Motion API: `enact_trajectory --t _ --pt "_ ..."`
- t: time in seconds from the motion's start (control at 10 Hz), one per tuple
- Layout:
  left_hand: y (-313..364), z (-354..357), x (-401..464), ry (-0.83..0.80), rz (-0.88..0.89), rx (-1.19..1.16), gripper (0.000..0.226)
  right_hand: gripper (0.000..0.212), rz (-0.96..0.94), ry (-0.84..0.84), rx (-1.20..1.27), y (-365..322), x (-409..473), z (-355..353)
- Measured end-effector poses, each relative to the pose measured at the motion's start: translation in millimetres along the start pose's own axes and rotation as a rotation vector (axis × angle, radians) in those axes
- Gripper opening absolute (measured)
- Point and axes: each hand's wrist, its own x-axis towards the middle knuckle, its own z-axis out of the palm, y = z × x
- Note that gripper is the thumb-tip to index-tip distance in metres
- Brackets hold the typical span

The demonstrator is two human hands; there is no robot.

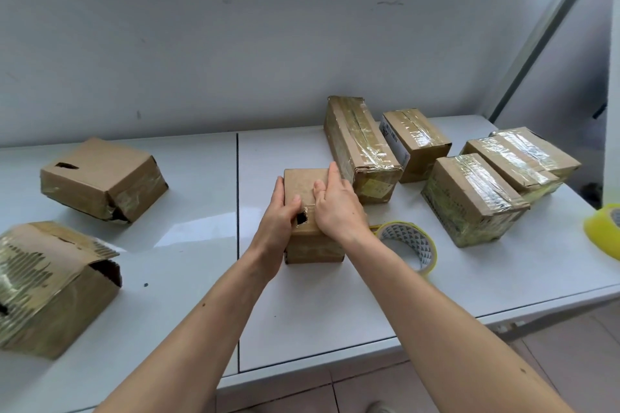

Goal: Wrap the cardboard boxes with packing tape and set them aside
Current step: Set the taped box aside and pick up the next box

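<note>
Hands on small cardboard box [310, 193], mid-table. Left hand [280, 211] clasps its left side, thumb by a torn hole; right hand [337, 208] lies flat on top, fingers straight. Yellow-edged tape roll [407, 245] just beside, on white table [335, 312]. Five taped boxes [469, 201] grouped right; two battered boxes [100, 178] left.

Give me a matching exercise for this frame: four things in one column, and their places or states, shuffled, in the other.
Things:
1. box with a torn hole
2. patterned-core tape roll
3. yellow tape roll
4. long taped box

Places or states:
a. at the table's right edge, partly out of frame
b. lying flat, right of the held box
c. under both hands
d. just behind the right hand

Pairs: 1-c, 2-b, 3-a, 4-d
</note>
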Motion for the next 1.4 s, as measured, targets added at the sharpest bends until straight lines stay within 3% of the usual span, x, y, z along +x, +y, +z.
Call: enact_trajectory --t 0.2,0.7,1.1,1.2,1.3,1.4 --pt "-3 -1 -3 -0.012 0.067 0.118 0.067 0.058 0.004 -0.014 0.01 0 -1 0" --pt "19 2 34 0.255 -0.019 0.429 0.05 0.058 0.002 -0.005 -0.01 0 -2 1" --pt "-3 -4 -3 -0.013 0.011 0.037 0.055 0.057 0.021 -0.002 -0.017 -4 -5 0" --pt "1 -6 0 -0.019 0.001 0.097 0.062 0.057 0.026 -0.005 -0.016 -4 -4 0" --pt "18 0 7 0.1 -0.055 0.183 0.069 0.057 0.025 -0.017 -0.01 -5 -6 -1" --pt "25 8 11 0.192 -0.02 0.32 0.053 0.057 0.026 -0.02 -0.001 -5 -6 -2"
